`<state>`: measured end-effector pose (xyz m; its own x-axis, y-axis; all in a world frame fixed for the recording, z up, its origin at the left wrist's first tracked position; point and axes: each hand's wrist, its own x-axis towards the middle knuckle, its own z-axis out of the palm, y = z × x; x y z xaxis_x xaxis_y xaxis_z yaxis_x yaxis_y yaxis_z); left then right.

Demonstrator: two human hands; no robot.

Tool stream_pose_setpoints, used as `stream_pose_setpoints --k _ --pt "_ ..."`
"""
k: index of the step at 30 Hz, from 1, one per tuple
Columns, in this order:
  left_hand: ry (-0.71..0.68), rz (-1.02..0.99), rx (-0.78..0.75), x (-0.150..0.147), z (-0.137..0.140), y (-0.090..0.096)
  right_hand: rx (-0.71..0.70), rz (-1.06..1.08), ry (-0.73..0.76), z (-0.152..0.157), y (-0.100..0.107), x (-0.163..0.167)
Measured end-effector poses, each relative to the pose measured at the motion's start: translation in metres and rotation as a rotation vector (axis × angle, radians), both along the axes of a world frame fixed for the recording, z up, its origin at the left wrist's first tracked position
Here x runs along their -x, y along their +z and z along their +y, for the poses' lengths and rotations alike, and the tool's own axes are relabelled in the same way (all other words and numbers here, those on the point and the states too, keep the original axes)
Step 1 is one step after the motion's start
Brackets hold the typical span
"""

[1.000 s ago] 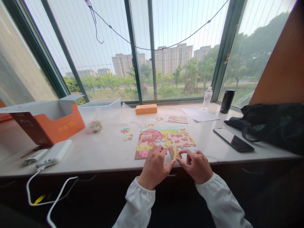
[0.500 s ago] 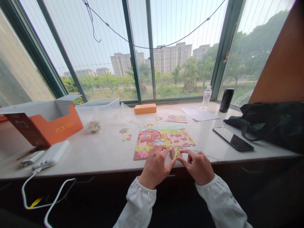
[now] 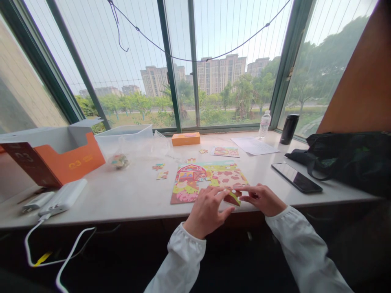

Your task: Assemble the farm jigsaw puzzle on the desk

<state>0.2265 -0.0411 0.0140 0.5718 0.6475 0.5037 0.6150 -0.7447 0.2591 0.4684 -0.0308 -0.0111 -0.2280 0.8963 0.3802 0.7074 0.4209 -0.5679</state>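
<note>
A colourful farm jigsaw puzzle (image 3: 207, 179) lies on the white counter (image 3: 137, 191), partly assembled. My left hand (image 3: 207, 211) rests with spread fingers on the puzzle's near edge. My right hand (image 3: 262, 198) pinches a yellow and red puzzle piece (image 3: 233, 197) at the puzzle's near right corner, tilted up off the counter. Loose pieces (image 3: 160, 171) lie to the left of the puzzle, and a few more (image 3: 203, 151) sit behind it.
An open orange box (image 3: 58, 156), a clear bin (image 3: 128, 136) and a power bank with cables (image 3: 62, 197) stand at the left. A small orange box (image 3: 185, 138), papers (image 3: 253, 145), a water bottle (image 3: 264, 124) and a black cup (image 3: 288, 129) line the window. A phone (image 3: 296, 178) and black bag (image 3: 351, 158) lie at the right.
My right hand has moved right and lifted a puzzle piece at the near right corner. My left hand shifted slightly right along the puzzle's near edge.
</note>
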Motion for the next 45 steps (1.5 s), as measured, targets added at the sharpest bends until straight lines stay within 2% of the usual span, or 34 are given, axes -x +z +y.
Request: stream_pose_setpoints --k 5,11,18,29,38,45 --pt "0.033 0.042 -0.006 -0.008 0.002 -0.003 -0.003 -0.066 0.034 0.016 0.0 -0.013" --pt "0.092 0.045 -0.021 -0.013 0.0 -0.007 -0.053 -0.094 -0.113 0.017 -0.003 -0.011" --pt "0.15 0.094 -0.045 -0.018 0.005 -0.003 -0.071 -0.104 -0.17 0.017 -0.004 -0.007" --pt "0.112 0.141 -0.023 -0.022 0.01 0.0 -0.048 -0.115 -0.204 0.02 -0.009 -0.007" --pt "0.106 0.16 0.001 -0.023 0.009 0.002 -0.028 -0.128 -0.219 0.016 -0.005 -0.007" --pt "0.103 0.171 -0.004 -0.024 0.009 -0.001 -0.092 -0.217 -0.242 0.013 -0.003 -0.002"
